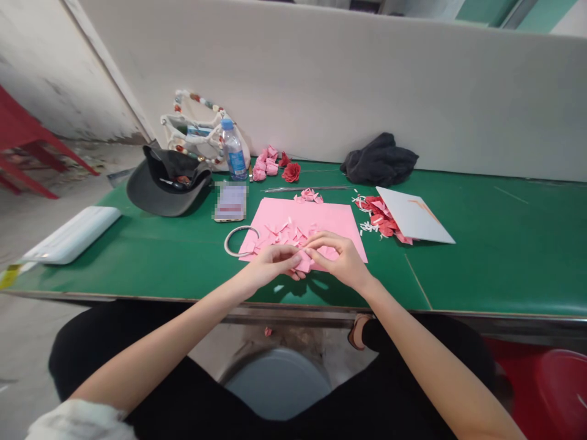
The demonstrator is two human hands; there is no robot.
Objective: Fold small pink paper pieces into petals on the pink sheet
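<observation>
Both hands meet over the front edge of a pink paper sheet point(316, 211) on the green table. Between the thumb and fingers of my left hand point(277, 261) is a small piece of pink paper point(304, 261). My right hand point(337, 256) pinches the same piece from the other side, thumb against fingers. Just beyond them lies a loose heap of folded pink paper pieces point(287, 233) on the sheet. A few more pink pieces point(309, 195) sit at its far edge. A roll of tape or ring point(226, 243) overlaps the sheet's left side.
Left stand a phone point(230, 201), a dark cap point(169, 183), a water bottle point(234, 153) and a white device point(76, 235). Paper flowers point(291, 172) and thin wires point(307, 189) lie behind. To the right are red paper scraps point(383, 217), a white card point(415, 214) and black cloth point(380, 160).
</observation>
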